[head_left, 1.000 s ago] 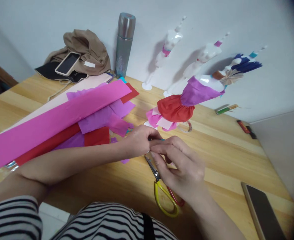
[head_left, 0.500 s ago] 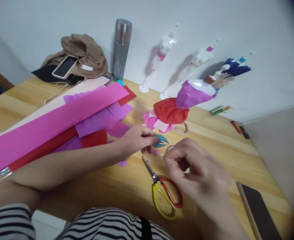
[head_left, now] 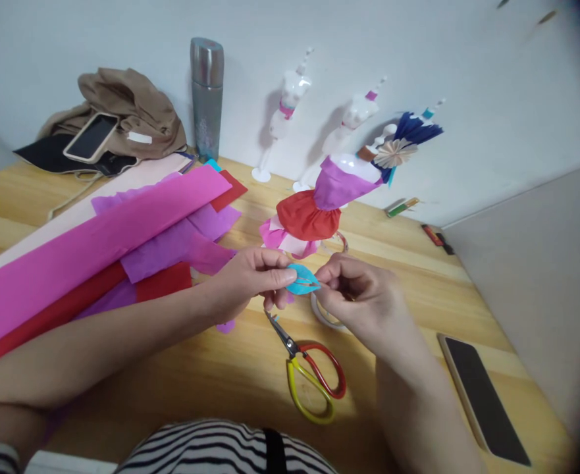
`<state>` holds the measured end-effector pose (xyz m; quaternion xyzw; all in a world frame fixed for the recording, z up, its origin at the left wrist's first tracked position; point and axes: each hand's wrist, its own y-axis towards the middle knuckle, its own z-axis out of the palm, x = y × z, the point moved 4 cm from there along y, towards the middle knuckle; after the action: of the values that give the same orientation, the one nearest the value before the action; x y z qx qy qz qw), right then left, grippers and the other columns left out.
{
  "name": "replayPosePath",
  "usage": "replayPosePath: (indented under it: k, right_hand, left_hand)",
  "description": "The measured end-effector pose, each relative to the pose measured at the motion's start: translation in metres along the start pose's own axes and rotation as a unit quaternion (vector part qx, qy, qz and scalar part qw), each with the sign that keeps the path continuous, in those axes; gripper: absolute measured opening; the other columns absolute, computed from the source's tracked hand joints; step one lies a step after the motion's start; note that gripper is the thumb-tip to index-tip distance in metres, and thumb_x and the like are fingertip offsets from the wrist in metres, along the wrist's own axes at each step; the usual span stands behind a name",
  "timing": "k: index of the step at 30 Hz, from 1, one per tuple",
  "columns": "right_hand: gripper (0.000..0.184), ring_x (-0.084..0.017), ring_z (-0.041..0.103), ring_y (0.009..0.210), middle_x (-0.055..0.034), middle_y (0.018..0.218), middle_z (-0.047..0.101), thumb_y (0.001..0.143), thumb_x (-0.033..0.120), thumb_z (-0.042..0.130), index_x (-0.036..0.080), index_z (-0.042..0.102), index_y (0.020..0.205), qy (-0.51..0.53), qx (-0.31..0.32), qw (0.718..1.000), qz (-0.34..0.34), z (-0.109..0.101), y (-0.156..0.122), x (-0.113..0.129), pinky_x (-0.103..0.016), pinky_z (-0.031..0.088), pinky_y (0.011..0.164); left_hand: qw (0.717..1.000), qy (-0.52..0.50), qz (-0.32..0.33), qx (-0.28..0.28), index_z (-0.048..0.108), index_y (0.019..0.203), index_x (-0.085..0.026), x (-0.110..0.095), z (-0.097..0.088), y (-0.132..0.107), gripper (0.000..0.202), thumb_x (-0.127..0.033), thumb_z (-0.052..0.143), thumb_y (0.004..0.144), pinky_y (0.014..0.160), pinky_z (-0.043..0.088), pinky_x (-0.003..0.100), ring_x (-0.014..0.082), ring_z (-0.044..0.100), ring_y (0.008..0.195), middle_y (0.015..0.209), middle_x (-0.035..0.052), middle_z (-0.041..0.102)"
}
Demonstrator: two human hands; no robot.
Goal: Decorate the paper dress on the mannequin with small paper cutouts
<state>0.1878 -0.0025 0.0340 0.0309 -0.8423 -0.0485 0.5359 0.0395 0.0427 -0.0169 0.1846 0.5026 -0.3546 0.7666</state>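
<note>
My left hand [head_left: 250,278] pinches bright-blue leaf-shaped paper piece [head_left: 305,286]; right hand [head_left: 363,293], fingertips together, grips its right tip. Slits look cut; piece fixed to nothing visible.

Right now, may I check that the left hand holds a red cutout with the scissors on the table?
The cutout is blue, not red: in the head view, the left hand holds it with the scissors on the table.

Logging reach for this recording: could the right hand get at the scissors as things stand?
Probably yes: the scissors lie uncovered on the table near the right hand. It seems to pinch the blue piece, though, so may first need to let go.
</note>
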Motion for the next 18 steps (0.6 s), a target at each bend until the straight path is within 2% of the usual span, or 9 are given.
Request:
replayPosePath:
  k: [5,18]
  right_hand:
    - [0.010,-0.009,0.042,0.047,0.0045,0.056,0.051,0.072,0.021,0.068,0.022,0.062,0.064,-0.003,-0.015,1.000,-0.014,0.0001,-0.0015,0.0016,-0.022,0.032,0.043]
    - [0.008,-0.010,0.041,0.047,0.0045,0.057,0.049,0.073,0.019,0.066,0.023,0.063,0.066,-0.028,-0.036,0.998,-0.047,0.0016,-0.0039,0.0027,-0.024,0.031,0.042]
  left_hand:
    - [0.999,0.027,-0.003,-0.027,0.062,0.070,-0.014,0.0007,-0.0009,0.0005,0.024,-0.035,0.073,0.076,0.045,0.039,0.018,0.0070,0.052,0.047,0.053,-0.0014,0.060]
    - [0.999,0.019,-0.015,-0.030,0.062,0.073,-0.015,0.0031,0.0028,-0.0023,0.024,-0.036,0.072,0.077,0.044,0.040,0.018,0.0074,0.053,0.047,0.054,-0.0018,0.059]
